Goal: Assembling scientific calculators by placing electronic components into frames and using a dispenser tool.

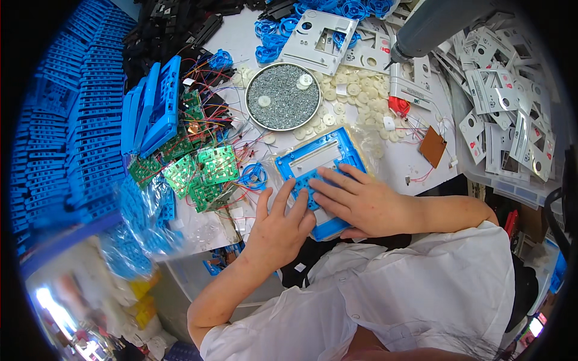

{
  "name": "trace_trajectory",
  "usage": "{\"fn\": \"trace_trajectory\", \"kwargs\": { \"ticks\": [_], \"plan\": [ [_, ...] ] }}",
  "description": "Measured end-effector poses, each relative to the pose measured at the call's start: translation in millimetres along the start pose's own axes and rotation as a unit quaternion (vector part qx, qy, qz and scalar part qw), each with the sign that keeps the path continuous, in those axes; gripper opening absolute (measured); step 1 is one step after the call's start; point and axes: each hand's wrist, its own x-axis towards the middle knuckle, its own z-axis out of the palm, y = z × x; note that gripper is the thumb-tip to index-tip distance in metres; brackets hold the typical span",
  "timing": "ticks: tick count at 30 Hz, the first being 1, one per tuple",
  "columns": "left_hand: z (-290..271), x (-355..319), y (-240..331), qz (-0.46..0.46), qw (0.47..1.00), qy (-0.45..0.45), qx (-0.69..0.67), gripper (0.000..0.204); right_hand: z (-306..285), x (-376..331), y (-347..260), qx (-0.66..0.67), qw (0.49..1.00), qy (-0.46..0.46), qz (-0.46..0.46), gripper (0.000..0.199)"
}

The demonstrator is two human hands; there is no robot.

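A blue plastic housing (350, 143) with a long window lies tilted on a clear plastic bag in front of me. Over its middle is a blue button panel (303, 183). My right hand (367, 204) lies across the housing, palm down, fingers stretched over the button panel and the far part of the frame. From the near left, my left hand (280, 225) reaches in with fingers apart, and its fingertips touch the left end of the panel. Between the fingers I see no separate small part. The panel's right portion is hidden under my right hand.
Beyond the housing stands a round tray of screws (274, 90), with white plastic discs (361, 90) beside it. Green circuit boards (211, 168) with wires lie left, near stacked blue housings (99, 120). A grey power screwdriver (421, 36) hangs far right, near white panels (506, 102).
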Motion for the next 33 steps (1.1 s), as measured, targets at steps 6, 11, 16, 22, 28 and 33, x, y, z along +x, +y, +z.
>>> {"fn": "trace_trajectory", "kwargs": {
  "ticks": [6,11,16,22,28,33],
  "plan": [
    [-8,0,-6,0.028,0.999,-0.006,0.02,0.024,3,-18,4,-0.004,1.0,0.018,0.014,0.082],
    [-16,-8,-2,-0.003,1.0,0.023,0.003,0.025,-10,-24,1,0.012,0.998,0.026,0.048,0.073],
    [-23,-37,-3,-0.106,0.987,0.107,-0.064,0.033,-6,-38,-1,0.001,0.998,0.024,0.06,0.068],
    [-8,-78,-9,-0.217,0.953,0.201,-0.067,0.032,-3,-29,-2,0.025,0.998,0.035,0.052,0.067],
    [-2,-88,-1,-0.235,0.936,0.245,-0.09,0.028,-5,-23,-5,0.01,0.998,0.04,0.055,0.067],
    [-7,-84,-6,-0.245,0.92,0.296,-0.082,0.029,-8,-23,-6,0.002,0.998,0.034,0.057,0.066]
  ]
}}
